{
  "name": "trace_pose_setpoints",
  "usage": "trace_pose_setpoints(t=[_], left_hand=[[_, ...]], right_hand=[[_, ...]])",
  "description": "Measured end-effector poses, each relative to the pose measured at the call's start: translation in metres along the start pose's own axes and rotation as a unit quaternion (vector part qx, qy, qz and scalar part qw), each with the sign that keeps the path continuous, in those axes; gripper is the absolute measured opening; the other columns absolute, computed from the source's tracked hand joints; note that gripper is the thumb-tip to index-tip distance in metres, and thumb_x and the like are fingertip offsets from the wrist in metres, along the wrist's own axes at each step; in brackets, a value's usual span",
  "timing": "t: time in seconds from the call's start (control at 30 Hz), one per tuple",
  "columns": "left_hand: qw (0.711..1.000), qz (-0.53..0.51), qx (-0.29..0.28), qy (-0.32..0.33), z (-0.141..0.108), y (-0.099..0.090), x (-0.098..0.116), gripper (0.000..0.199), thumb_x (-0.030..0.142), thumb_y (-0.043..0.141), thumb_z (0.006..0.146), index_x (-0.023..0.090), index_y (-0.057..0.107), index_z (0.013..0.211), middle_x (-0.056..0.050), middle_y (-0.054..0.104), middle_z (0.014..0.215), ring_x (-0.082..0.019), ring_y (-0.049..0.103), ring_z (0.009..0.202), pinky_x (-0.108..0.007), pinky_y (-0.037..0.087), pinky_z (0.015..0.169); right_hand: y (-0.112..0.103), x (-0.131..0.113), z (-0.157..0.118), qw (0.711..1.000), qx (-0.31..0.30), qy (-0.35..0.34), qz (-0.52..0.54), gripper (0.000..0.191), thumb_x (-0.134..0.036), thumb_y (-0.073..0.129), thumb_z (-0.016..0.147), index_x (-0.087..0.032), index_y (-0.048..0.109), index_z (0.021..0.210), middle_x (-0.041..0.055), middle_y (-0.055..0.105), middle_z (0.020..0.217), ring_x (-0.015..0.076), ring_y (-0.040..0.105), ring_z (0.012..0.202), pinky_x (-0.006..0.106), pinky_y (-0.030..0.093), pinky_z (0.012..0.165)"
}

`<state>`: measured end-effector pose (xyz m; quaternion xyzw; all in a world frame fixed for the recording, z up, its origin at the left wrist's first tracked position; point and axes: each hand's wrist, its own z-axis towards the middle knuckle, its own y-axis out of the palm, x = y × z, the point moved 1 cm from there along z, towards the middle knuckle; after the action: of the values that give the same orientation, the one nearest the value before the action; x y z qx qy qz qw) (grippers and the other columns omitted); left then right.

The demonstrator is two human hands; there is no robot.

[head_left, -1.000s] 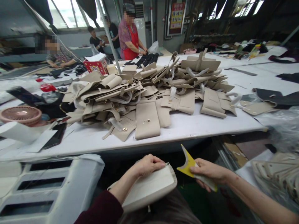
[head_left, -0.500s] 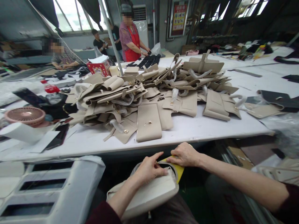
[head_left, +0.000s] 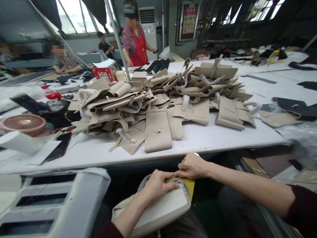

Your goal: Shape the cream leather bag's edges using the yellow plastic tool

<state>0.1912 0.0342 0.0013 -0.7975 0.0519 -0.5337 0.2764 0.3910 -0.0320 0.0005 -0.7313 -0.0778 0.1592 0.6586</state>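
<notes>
A cream-and-beige handbag [head_left: 153, 211] rests tilted on my lap, below the table edge. My left hand [head_left: 159, 185] grips the bag near its upper rim, thumb over the light side and fingers reaching to the far side. At the bag's far right end, my right hand [head_left: 192, 166] is closed on a yellow flat piece [head_left: 191, 188] that lies along the rim. The fingertips of both hands meet there. What lies under my right fingers and inside the bag is hidden.
A big heap of beige bag pieces [head_left: 158, 132] covers the middle of the white table [head_left: 198, 145]. At left are a pink fan [head_left: 23, 124], a phone [head_left: 58, 147] and a pale slotted frame [head_left: 81, 191]. A person in a red apron [head_left: 138, 49] stands across the table.
My left forefinger, raised before, has come down to the rim beside my right fingertips. My right hand has shifted slightly left. The person in the red apron has straightened up.
</notes>
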Motion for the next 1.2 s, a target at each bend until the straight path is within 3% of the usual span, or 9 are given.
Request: trace_pose_setpoints(t=[0.33,0.63,0.87,1.0,1.1,1.2], left_hand=[[0.993,0.112,0.014,0.014,-0.001,0.004,0.001,0.033,0.043,0.056,0.089,0.017,0.072,0.076,0.002,0.062,0.061,-0.010,0.046,0.053,-0.025,0.023,0.053],[0.978,0.204,0.014,0.044,-0.004,0.012,-0.002,0.038,0.048,0.045,0.095,0.021,0.070,0.084,-0.006,0.070,0.076,-0.019,0.059,0.069,-0.027,0.028,0.059],[0.999,0.015,-0.041,-0.010,-0.005,0.003,-0.001,0.051,0.053,0.042,0.092,0.016,0.070,0.070,0.002,0.053,0.061,-0.013,0.042,0.060,-0.026,0.027,0.057],[0.997,-0.032,-0.060,-0.041,0.000,-0.004,0.002,0.052,0.055,0.047,0.087,0.013,0.075,0.078,0.001,0.055,0.060,-0.013,0.042,0.059,-0.025,0.032,0.057],[0.993,-0.071,-0.071,-0.060,0.003,-0.005,0.002,0.042,0.049,0.057,0.080,0.012,0.077,0.086,-0.001,0.062,0.066,-0.014,0.046,0.061,-0.025,0.036,0.058],[0.989,-0.101,-0.082,-0.077,0.006,-0.005,0.000,0.039,0.044,0.062,0.075,0.013,0.078,0.092,-0.002,0.067,0.073,-0.015,0.050,0.064,-0.026,0.040,0.061]], right_hand=[[0.000,-0.010,-0.003,0.999,-0.021,0.025,0.004,0.065,-0.052,0.027,0.100,-0.017,0.074,0.072,0.0121,0.072,0.064,0.0208,0.067,0.057,0.028,0.021,0.051],[0.011,-0.028,-0.015,0.994,-0.054,0.095,0.019,0.067,-0.047,0.021,0.102,-0.020,0.076,0.077,0.0131,0.075,0.074,0.0265,0.071,0.067,0.030,0.036,0.057],[0.014,-0.054,-0.031,0.983,-0.044,0.170,0.046,0.072,-0.049,0.016,0.101,-0.016,0.076,0.077,0.0180,0.074,0.075,0.0305,0.071,0.070,0.034,0.041,0.061],[0.017,-0.065,-0.042,0.973,-0.027,0.207,0.096,0.073,-0.053,0.017,0.099,-0.015,0.074,0.074,0.0198,0.073,0.074,0.0306,0.070,0.070,0.035,0.040,0.064],[0.024,-0.068,-0.056,0.957,-0.009,0.238,0.169,0.070,-0.058,0.022,0.097,-0.017,0.068,0.064,0.0144,0.070,0.065,0.0249,0.065,0.063,0.033,0.037,0.063],[0.038,-0.063,-0.070,0.915,0.008,0.287,0.284,0.073,-0.063,0.017,0.096,-0.017,0.053,0.052,0.0057,0.058,0.052,0.0153,0.052,0.050,0.028,0.031,0.053]])
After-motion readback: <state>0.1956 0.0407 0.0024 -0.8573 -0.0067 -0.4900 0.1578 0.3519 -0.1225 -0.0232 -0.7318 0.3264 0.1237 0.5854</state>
